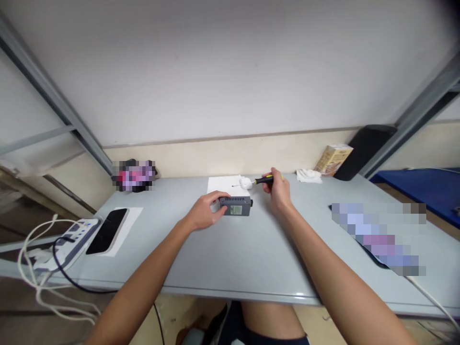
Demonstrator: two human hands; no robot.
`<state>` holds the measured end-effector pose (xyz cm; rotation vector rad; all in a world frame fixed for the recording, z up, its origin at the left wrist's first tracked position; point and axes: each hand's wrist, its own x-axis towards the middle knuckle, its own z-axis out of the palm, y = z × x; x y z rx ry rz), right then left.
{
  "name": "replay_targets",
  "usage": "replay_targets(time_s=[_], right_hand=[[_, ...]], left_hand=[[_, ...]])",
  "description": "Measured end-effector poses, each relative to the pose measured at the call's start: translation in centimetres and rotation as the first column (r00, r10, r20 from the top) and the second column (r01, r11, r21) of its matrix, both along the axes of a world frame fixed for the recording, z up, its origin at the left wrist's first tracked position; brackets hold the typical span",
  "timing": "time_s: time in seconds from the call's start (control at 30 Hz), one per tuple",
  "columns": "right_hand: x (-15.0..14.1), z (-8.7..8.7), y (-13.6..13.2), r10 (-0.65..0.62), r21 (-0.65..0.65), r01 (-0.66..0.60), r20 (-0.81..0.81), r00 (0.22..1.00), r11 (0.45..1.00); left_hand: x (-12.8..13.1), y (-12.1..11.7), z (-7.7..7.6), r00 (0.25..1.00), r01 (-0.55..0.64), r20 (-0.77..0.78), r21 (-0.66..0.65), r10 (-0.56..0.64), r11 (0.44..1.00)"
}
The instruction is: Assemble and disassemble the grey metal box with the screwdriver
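Note:
My left hand (206, 211) is closed around the left end of a small dark grey box-shaped device (241, 206) with vent slots along its top and a pale label on its front. The device rests on the grey table. In my right hand (279, 191) is a screwdriver (264, 180) with a black and yellow handle. Its thin metal shaft points left, above and behind the device, apart from it. Behind the device lies a white sheet of paper (219, 183), with a small white object (246, 183) at its right side.
A power strip (68, 247) with tangled cables and a black phone (108, 231) on paper lie at the left. Crumpled tissue (309, 176), a yellowish carton (332, 160) and a tall black object (364, 151) stand back right. Blurred-out items lie back left and at right.

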<state>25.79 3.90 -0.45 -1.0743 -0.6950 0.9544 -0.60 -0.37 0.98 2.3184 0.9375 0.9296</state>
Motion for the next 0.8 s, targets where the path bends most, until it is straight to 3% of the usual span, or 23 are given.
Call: replay_targets(time_s=[0.1,0.2,0.37,0.47,0.6,0.8], right_hand=[[1.3,0.6,0.2,-0.049,0.022,0.052,-0.103,0.993,0.998],[1.8,1.0,0.2,0.001,0.013,0.001,-0.186,0.982,1.0],[0.9,1.0,-0.2,0.047,-0.064,-0.053,-0.089,0.995,0.997],[0.4,0.9,-0.3,0.052,-0.122,-0.056,-0.038,0.998,0.991],[0.3,0.6,-0.2,0.052,-0.144,-0.052,-0.003,0.999,0.988],[0.4,0.7,-0.3,0.087,-0.161,-0.084,0.008,0.996,0.983]], left_hand=[[-0.3,0.2,0.1,0.999,-0.034,-0.023,-0.001,0.034,0.999],[-0.8,0.3,0.5,0.998,-0.034,-0.047,0.069,0.037,0.997],[-0.2,-0.3,1.0,0.994,-0.01,-0.099,0.304,0.042,0.953],[1.2,-0.9,0.6,0.991,-0.066,-0.082,0.388,0.106,0.919],[2.5,-1.5,-0.3,0.987,-0.08,-0.097,0.404,0.13,0.911],[2.4,-1.4,-0.7,0.985,-0.039,-0.139,0.404,0.103,0.914]])
